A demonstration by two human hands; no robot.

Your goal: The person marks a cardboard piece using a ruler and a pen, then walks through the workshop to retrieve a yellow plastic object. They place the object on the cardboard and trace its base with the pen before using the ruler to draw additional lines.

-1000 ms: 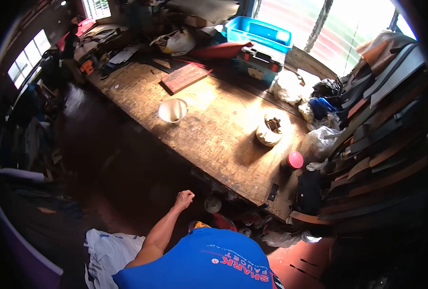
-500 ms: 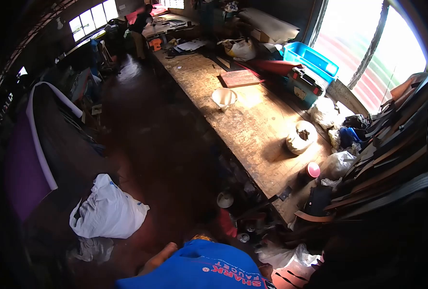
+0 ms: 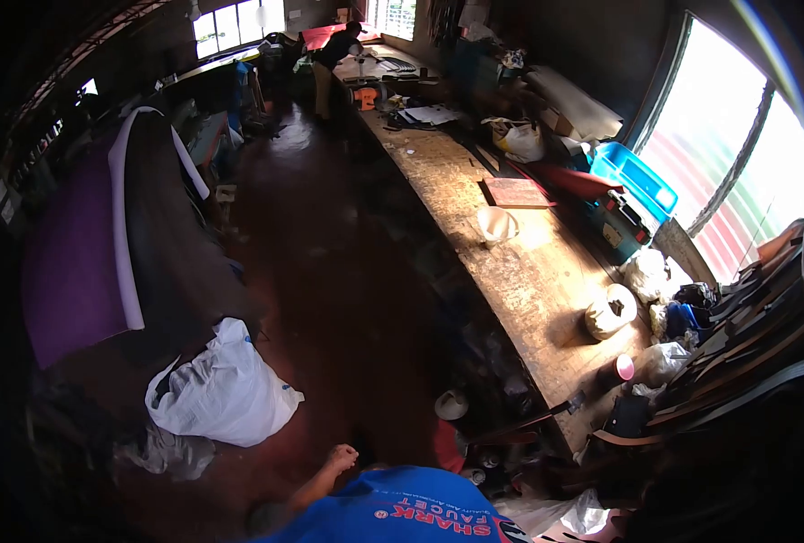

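At the bottom of the view my left hand [image 3: 340, 457] hangs in front of the blue printed shirt [image 3: 411, 507], over the dark red floor. Its fingers look curled in; whether anything is inside them is hidden. Up and to the left of this hand, apart from it, a full white sack [image 3: 225, 389] lies on the floor. My right hand is out of sight. To the right is a long wooden workbench [image 3: 511, 290], carrying a white bowl [image 3: 496, 224], a tape-like roll [image 3: 611, 312] and a pink-rimmed cup [image 3: 617, 369].
A purple sheet [image 3: 76, 253] drapes at left. Along the bench's right side stand a blue bin [image 3: 636, 176], a toolbox [image 3: 621, 222] and dark strips [image 3: 737, 362]. At the far end a person [image 3: 333, 63] leans over the bench. A dark bar [image 3: 529, 423] juts from the near bench edge.
My view has swung left and tilted up, so the bench and sack sit further right. My left hand now shows more fully, extended beyond the shirt.
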